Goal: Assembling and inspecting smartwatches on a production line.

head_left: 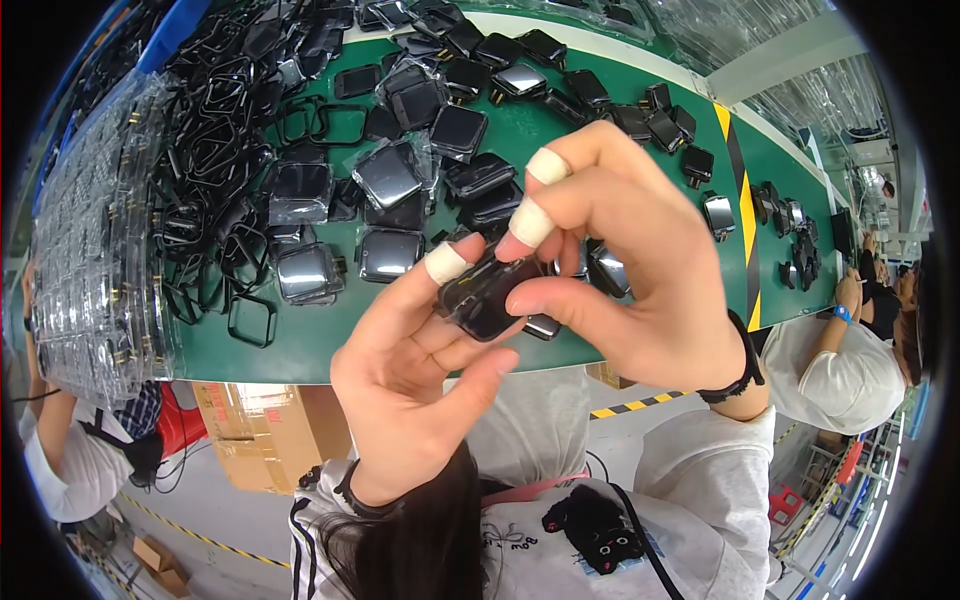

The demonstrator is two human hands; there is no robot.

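Just over the front edge of the green table, I hold a small dark glossy watch case [490, 312] tilted between both hands. My left hand [405, 380] supports it from below, its fingers curled against the case and its thumb standing off. My right hand [645, 260] pinches the case from above with thumb and fingertips. White tape wraps some fingertips on both hands. Behind the hands lie several black square watch cases [388, 175], some in clear film. The fingers hide part of the held case.
Loose black frames [250, 320] pile up at the left beside stacked clear plastic trays [105, 240]. More units sit across the green tabletop [590, 130], past a yellow-black tape strip [747, 215]. Below the table stands a cardboard box [265, 435]. Other people work at both sides.
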